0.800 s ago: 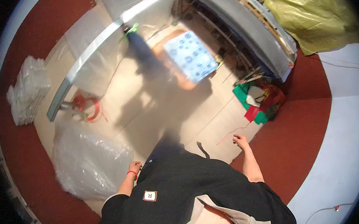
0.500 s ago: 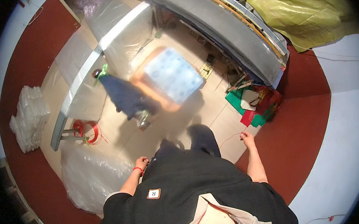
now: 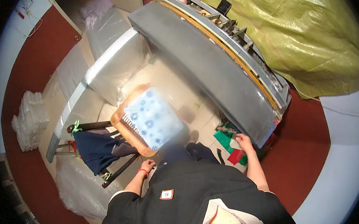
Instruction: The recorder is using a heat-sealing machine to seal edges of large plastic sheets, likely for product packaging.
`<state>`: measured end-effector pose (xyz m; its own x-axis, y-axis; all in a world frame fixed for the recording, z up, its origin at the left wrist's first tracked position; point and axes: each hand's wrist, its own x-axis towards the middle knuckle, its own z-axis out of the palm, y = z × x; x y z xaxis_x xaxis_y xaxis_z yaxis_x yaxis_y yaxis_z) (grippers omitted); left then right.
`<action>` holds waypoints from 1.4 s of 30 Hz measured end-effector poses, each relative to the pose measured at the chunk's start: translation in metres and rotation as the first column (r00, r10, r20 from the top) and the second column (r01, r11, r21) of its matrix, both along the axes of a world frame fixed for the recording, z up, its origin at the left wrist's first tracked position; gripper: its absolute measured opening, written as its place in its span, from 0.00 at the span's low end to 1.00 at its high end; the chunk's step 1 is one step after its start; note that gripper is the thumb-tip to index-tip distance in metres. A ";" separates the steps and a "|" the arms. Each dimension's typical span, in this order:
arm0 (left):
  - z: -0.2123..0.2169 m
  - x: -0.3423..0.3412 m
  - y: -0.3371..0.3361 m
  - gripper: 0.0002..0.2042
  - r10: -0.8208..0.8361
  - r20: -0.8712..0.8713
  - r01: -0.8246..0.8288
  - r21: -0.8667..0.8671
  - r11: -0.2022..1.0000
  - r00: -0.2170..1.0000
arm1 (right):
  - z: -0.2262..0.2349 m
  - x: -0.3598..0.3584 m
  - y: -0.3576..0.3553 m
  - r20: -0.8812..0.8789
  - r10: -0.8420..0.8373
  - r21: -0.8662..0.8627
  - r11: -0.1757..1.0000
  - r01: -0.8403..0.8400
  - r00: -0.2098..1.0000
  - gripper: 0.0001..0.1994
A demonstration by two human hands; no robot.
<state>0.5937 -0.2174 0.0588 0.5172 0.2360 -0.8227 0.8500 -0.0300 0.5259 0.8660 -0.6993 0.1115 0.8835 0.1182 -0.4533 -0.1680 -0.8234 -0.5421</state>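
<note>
black short-sleeved top | beige collar | white brown-edged patch | red bracelet, left wrist | dark trousers

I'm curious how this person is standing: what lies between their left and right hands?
In the head view, going from the left hand to the right hand, you pass the dark trousers, then tiled floor and red cloth.

At the centre of the frame I see a pale blue cushion patterned with darker blue flowers, on an orange-brown chair seat. Left of it, the cloth is navy, the ties bright green. My top is black, its collar beige; my left hand has a red band at the wrist. Right of centre, the scraps are green and red, the tabletop grey; upper right, the sheet is yellow-green.
</note>
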 end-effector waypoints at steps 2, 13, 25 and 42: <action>0.005 0.034 -0.013 0.09 0.102 0.003 -0.102 -0.054 0.993 0.995 | 0.039 0.051 0.023 0.026 -0.036 0.077 0.996 0.034 0.999 0.12; -0.029 0.183 0.022 0.09 0.034 0.082 -0.038 0.045 0.998 0.996 | 0.055 0.119 0.009 0.319 0.191 -0.268 0.958 -0.105 0.928 0.26; -0.050 0.511 0.220 0.15 -0.493 0.155 0.291 0.644 0.708 0.856 | 0.020 0.186 0.095 0.286 0.060 -0.376 0.925 0.055 0.956 0.29; -0.097 0.762 0.479 0.18 -0.572 -0.221 0.397 0.895 0.204 0.790 | 0.009 0.367 0.294 0.398 0.347 -0.108 0.937 -0.332 0.849 0.24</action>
